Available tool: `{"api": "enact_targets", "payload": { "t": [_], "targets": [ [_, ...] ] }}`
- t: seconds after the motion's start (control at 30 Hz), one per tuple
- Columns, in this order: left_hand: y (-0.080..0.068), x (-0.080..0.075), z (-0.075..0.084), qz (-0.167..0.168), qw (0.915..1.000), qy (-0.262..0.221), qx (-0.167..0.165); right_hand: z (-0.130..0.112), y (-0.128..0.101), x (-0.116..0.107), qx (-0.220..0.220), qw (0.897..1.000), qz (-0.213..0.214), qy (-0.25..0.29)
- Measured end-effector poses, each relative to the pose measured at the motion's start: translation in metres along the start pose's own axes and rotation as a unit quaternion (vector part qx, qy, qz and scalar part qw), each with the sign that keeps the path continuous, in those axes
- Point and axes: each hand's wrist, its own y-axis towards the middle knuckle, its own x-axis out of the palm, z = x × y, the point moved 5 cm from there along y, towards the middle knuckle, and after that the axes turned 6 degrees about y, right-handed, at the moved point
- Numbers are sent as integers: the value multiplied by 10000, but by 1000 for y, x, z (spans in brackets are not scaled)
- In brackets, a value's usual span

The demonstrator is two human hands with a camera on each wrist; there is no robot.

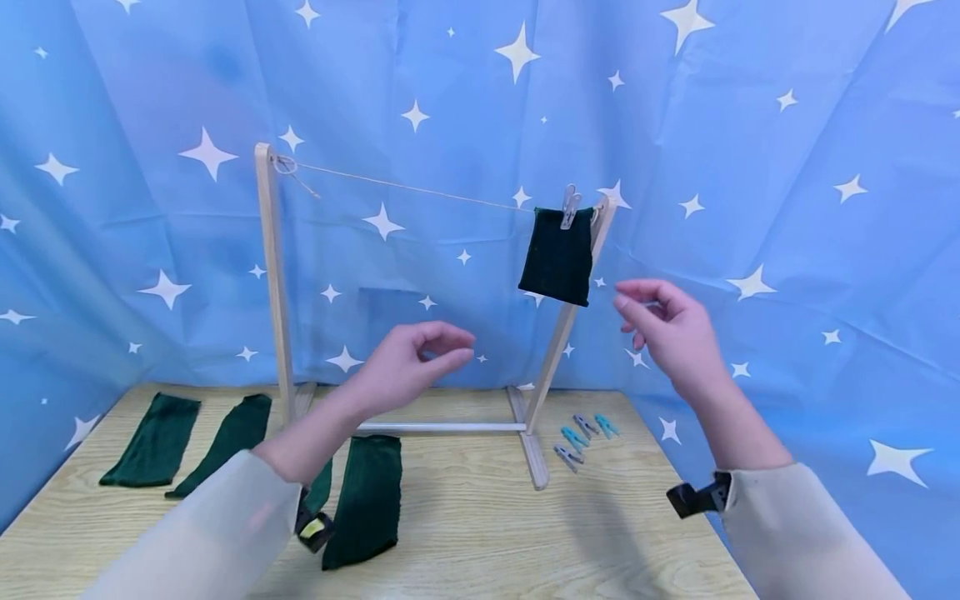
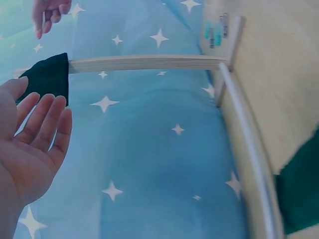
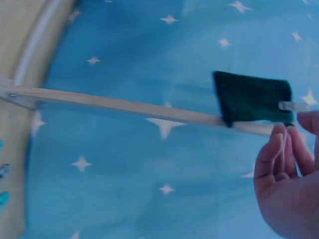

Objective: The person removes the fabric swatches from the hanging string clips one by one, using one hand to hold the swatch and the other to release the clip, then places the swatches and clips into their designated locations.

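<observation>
A dark green cloth (image 1: pixel 557 258) hangs over the string (image 1: pixel 420 187) near the right post, held by one grey clothespin (image 1: pixel 570 208). My right hand (image 1: pixel 671 329) is in the air just right of that cloth, fingers loosely bent with nothing between them. In the right wrist view its fingertips (image 3: pixel 279 130) overlap the cloth's pinned end. My left hand (image 1: pixel 408 367) hovers left of the cloth and lower, thumb and fingers apart and holding nothing. The left wrist view shows its palm (image 2: pixel 30 164) with fingers spread loosely.
The string runs between a left wooden post (image 1: pixel 274 283) and a right post (image 1: pixel 558 350), joined by a low bar (image 1: pixel 450 427). Several green cloths (image 1: pixel 367 500) lie at the table's left. Several grey and teal clothespins (image 1: pixel 575 439) lie by the right foot. A starry blue curtain (image 1: pixel 450 75) hangs behind.
</observation>
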Motion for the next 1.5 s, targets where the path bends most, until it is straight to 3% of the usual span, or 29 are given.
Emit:
{"api": "enact_targets", "payload": {
  "t": [0.37,0.57,0.8,1.0,1.17,1.5],
  "targets": [
    [80,-8,36,387,9971,-610,233,-61,52,-9,-472,9981,395,52],
    [109,-3,43,790,9948,-625,134,-79,72,-4,-420,9986,319,92],
    [131,7,51,1258,9863,-1068,74,-92,88,7,-248,9997,-26,12],
    [147,14,58,1400,9828,-1179,-254,-96,99,17,-8,9990,-354,-261],
    [154,19,62,1483,9787,-1303,-562,-97,103,25,22,9979,-555,-338],
    [160,24,67,1778,9676,-1694,-594,-97,103,28,-43,9986,-512,-119]
  ]
}}
